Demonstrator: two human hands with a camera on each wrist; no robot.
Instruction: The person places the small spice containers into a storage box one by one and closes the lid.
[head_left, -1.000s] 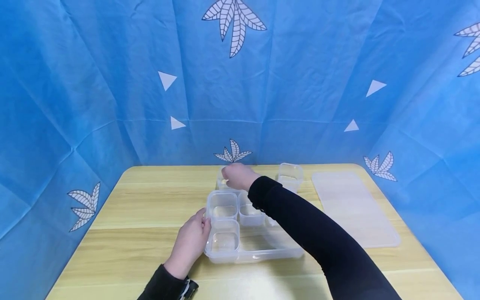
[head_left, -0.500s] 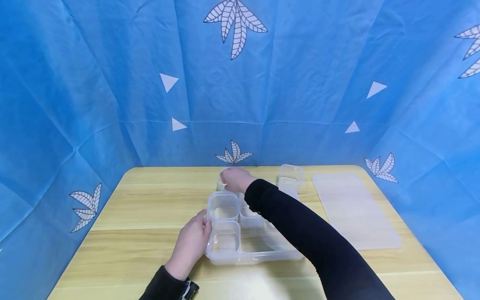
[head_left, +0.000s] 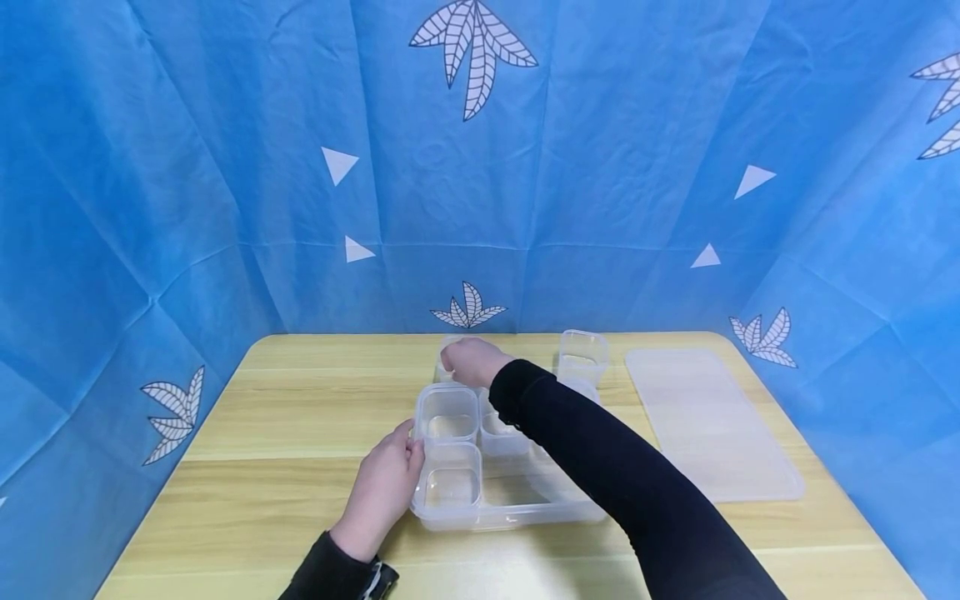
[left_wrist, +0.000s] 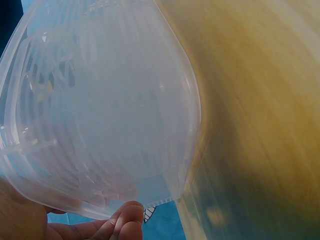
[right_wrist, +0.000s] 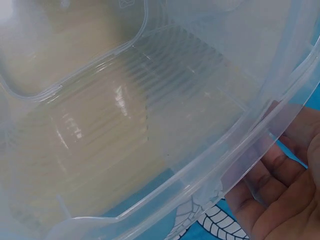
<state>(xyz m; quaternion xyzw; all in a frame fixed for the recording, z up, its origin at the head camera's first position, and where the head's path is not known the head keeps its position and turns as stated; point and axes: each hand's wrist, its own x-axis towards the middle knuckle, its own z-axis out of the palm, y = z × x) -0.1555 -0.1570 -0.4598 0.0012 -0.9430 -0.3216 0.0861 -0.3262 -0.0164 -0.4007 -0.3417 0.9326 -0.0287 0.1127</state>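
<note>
A large clear plastic box (head_left: 540,515) stands at the table's middle, with small square clear containers inside, two of them (head_left: 447,475) along its left side and another (head_left: 504,442) beside them. My left hand (head_left: 381,487) grips the box's left wall; its fingertips (left_wrist: 132,212) show at the plastic edge in the left wrist view. Behind the box, my right hand (head_left: 474,362) holds a small clear container (head_left: 444,372) by its rim, mostly hidden under the hand. Fingers (right_wrist: 282,167) curl at the container's wall (right_wrist: 200,165) in the right wrist view. My right sleeve covers part of the box.
Another small clear container (head_left: 582,357) stands at the back, right of my right hand. A flat translucent lid (head_left: 716,429) lies on the right of the wooden table (head_left: 300,417). A blue leaf-patterned cloth (head_left: 615,167) hangs close behind the table's back edge.
My right hand and forearm have shifted slightly over the back container. My left hand keeps its hold on the box.
</note>
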